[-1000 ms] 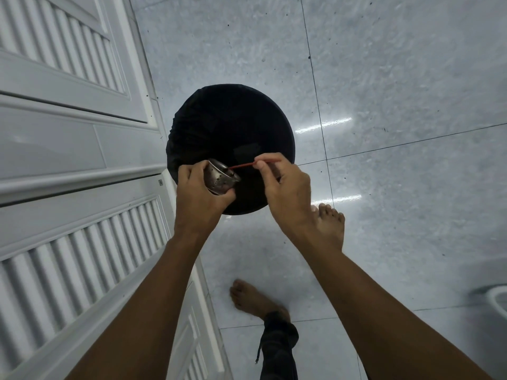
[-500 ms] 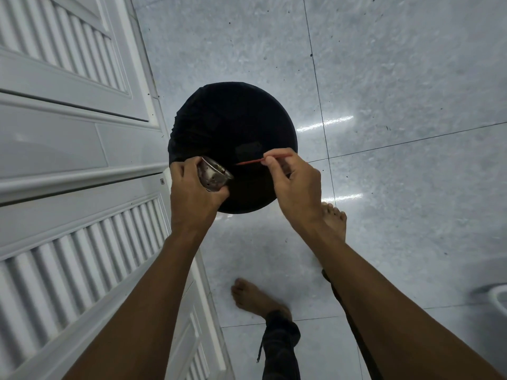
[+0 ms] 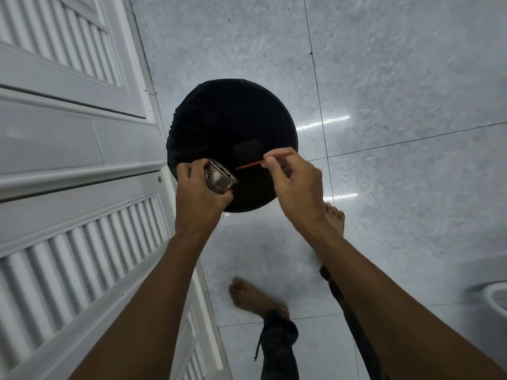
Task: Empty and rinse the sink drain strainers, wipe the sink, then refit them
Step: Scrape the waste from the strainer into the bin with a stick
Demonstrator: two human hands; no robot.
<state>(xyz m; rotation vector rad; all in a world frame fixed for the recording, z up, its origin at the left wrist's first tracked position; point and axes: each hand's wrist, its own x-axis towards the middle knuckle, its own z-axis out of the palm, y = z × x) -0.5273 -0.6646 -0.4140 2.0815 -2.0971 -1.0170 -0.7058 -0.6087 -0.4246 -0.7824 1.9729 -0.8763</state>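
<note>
Gripped in the left hand [image 3: 198,193], fingers curled tight around it, a small perforated steel drain strainer cup [image 3: 219,178] is tilted over a round bin lined with a black bag [image 3: 227,124] on the grey tiled floor [image 3: 397,78], beside white louvred doors [image 3: 68,133]. The right hand [image 3: 295,185] pinches a thin red stick [image 3: 251,163], its tip just beside the strainer's rim.

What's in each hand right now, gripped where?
Left hand: perforated metal sink strainer cup, fingers around its side wall. Right hand: thin red stick, pinched near its far end.
</note>
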